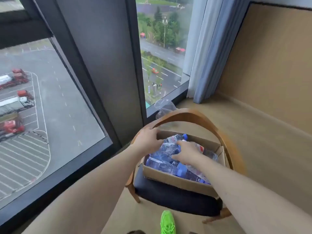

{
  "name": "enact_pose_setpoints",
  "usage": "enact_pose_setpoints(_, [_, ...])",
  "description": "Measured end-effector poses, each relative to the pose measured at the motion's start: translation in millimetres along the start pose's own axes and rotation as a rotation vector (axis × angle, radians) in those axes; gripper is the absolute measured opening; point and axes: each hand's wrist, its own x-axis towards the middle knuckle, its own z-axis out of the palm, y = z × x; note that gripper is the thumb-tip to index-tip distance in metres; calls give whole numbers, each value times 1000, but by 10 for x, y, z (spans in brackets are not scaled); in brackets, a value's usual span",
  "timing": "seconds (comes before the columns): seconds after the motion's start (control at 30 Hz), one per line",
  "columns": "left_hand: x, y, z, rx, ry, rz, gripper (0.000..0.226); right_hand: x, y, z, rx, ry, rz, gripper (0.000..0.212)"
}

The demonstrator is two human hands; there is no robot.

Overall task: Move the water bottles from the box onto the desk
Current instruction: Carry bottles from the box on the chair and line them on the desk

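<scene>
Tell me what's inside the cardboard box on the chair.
The cardboard box holds clear water bottles with blue caps, lying piled. Both hands, left and right, cover some, so no count; the bottom is hidden.

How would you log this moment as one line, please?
stage: reaching into box on chair | left hand: on bottles | right hand: on bottles | desk: out of view

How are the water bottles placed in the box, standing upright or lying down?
Lying down. The water bottles lie on their sides, piled in the open box, caps pointing sideways.
</scene>
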Motion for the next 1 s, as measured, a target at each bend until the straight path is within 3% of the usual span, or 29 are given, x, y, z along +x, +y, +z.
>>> enact_pose_setpoints(0.17, [429,-142,197,72,-172,-21,45,378,-9,246,-5,-170,93,83])
enact_pose_setpoints(0.3, [754,-339,532,82,-288,-6,49,595,21,587,20,-262,149,71])
enact_pose_setpoints(0.53, [1007,-557,1091,156,-488,69,73,775,130,1046,-105,-288,173,68])
enact_pose_setpoints(0.7, [1052,-621,1262,238,-524,110,87,879,149,1060,-157,-362,170,64])
enact_pose_setpoints(0.9, [1153,-654,1294,251,-526,138,72,911,138,1052,-117,-333,191,63])
enact_pose_setpoints(1.0, [1233,-621,1190,276,-579,199,78,888,159,939,-41,-313,186,64])
